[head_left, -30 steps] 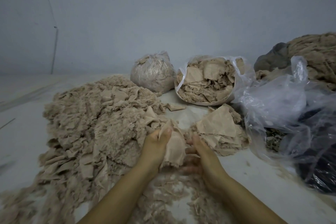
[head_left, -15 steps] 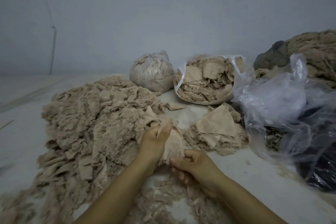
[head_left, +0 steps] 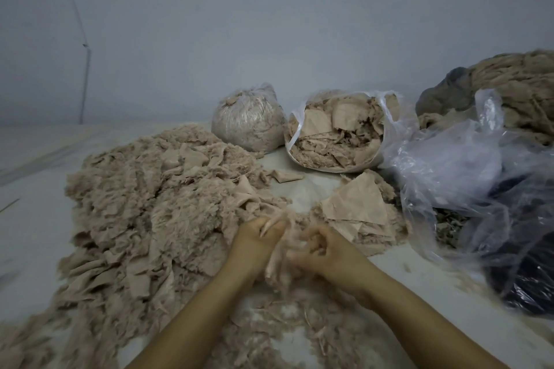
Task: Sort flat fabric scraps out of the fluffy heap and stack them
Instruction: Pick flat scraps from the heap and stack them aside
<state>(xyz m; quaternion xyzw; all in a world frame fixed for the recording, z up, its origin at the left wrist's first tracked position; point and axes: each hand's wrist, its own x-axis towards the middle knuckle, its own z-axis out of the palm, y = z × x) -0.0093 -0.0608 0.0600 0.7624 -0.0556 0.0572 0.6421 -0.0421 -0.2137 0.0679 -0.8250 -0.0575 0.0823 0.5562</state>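
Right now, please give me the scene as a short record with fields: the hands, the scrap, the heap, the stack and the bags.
left hand: grips a fabric scrap
right hand: fingers curled on the same scrap; blurred
fluffy heap: left of the hands
stack of flat scraps: right of the hands, in front of the open bag
open bag: full of scraps
tied bag: left of the open bag
empty-looking clear bags: far right

Fluffy heap (head_left: 144,207): beige shaggy fibre with flat pieces mixed in, sprawled across the left of the floor. Stack (head_left: 358,210) of flat beige scraps sits right of the heap, triangular piece on top, edges ragged. One scrap (head_left: 277,252), blurred and crumpled, hangs near the stack.
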